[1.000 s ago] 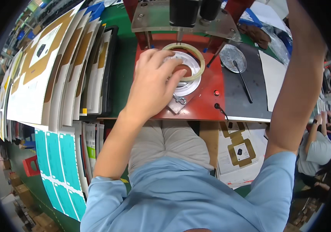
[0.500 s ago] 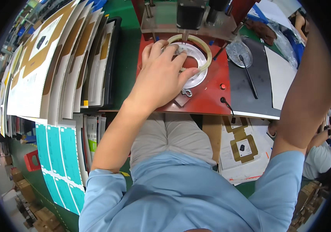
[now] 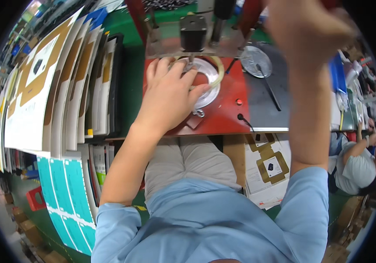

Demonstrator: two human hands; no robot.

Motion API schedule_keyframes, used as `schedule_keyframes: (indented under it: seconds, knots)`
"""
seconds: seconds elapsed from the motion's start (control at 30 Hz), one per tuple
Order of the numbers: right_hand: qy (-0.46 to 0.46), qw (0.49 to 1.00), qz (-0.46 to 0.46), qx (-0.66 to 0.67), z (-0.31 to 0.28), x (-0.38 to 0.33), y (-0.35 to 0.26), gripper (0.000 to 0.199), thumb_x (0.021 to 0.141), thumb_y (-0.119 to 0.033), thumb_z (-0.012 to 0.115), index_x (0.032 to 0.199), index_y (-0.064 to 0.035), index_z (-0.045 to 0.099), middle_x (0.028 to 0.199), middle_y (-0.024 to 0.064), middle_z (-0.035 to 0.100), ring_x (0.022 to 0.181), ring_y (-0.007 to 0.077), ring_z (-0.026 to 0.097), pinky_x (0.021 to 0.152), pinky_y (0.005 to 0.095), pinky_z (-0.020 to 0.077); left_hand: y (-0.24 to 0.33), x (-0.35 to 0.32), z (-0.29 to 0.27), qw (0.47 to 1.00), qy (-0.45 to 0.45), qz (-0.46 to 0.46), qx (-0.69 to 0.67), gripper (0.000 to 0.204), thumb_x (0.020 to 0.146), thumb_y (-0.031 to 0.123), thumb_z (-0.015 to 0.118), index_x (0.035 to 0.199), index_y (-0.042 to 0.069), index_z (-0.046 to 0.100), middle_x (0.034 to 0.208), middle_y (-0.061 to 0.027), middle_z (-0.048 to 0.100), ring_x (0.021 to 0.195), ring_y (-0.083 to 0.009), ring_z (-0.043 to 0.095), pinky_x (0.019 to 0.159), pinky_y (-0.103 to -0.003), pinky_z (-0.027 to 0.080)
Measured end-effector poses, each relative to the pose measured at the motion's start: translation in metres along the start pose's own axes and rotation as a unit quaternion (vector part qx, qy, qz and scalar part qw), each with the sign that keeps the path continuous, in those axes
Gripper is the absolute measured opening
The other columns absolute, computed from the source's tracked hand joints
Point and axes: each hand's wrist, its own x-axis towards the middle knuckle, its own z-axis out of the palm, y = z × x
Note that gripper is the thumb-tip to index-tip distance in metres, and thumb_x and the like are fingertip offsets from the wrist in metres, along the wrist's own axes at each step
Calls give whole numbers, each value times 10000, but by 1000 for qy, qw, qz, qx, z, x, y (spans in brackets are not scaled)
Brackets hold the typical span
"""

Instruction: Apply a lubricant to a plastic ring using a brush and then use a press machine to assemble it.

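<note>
My left hand (image 3: 169,90) lies over the left side of a pale cream ring (image 3: 219,75), its fingers curled down over it and its thumb along the near side. Below the ring is a round silver-white fixture (image 3: 210,98) on a red base plate (image 3: 223,118). A black block (image 3: 193,33) with a thin metal shaft hangs over the fixture, close to my fingertips, which are partly hidden. My right hand (image 3: 306,33) is raised at the upper right beside the machine frame, smeared by motion, so its grip does not show.
Printed cardboard sheets (image 3: 43,83) stand upright in a black tray at the left. On the right, a clear round dish (image 3: 254,61) and a black stick-like tool (image 3: 272,93) lie on a dark mat. A red button (image 3: 239,102) sits on the base. Another person (image 3: 350,166) sits at the far right.
My right hand has come into view at the upper right, its forearm swinging leftward. My left hand stays on the ring. The whole view has shifted slightly.
</note>
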Motion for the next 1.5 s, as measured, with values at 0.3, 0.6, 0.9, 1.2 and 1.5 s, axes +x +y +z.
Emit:
schedule_keyframes:
  seconds: [0.3,0.6,0.9,1.2,1.5]
  knots:
    - [-99,986,34,-131,-52,-41,-37,503,878,-133,763,1339,-17,597,1312,208,627,1237,423,608,1054,492,489,-10,-39,-14,997,30,-26,-63,263,946,77,680,1198,2,689,1330,-183,630,1298,-423,525,1122,-501,396]
    - [-462,715,362,-380,-161,-165,-128,457,969,-303,691,1291,20,657,1431,157,564,1442,409,401,1162,586,335,-25,-120,21,919,122,-289,-239,405,1081,146,582,1447,-23,555,1425,-184,583,1304,-314,580,1142,-418,419]
    - [-498,712,325,-374,-167,-165,-132,530,961,-374,689,1303,30,655,1442,142,566,1476,381,380,1194,577,312,-27,-127,33,907,100,-313,-263,495,1123,252,518,1516,-47,482,1524,-189,548,1372,-287,540,1174,-384,374]
    - [-452,761,302,-354,-163,-147,-106,319,910,-243,739,1106,5,697,1274,145,635,1306,349,530,1092,503,419,-25,-128,31,916,76,-312,-241,502,1129,272,508,1525,-35,481,1528,-185,546,1374,-282,536,1177,-375,367]
    - [-329,859,297,-255,-129,-145,-90,116,872,-128,714,946,-39,704,1049,122,702,989,334,668,852,445,532,-30,-114,13,901,114,-311,-279,384,1040,149,660,1375,-30,604,1354,-172,624,1247,-284,619,1077,-380,488]
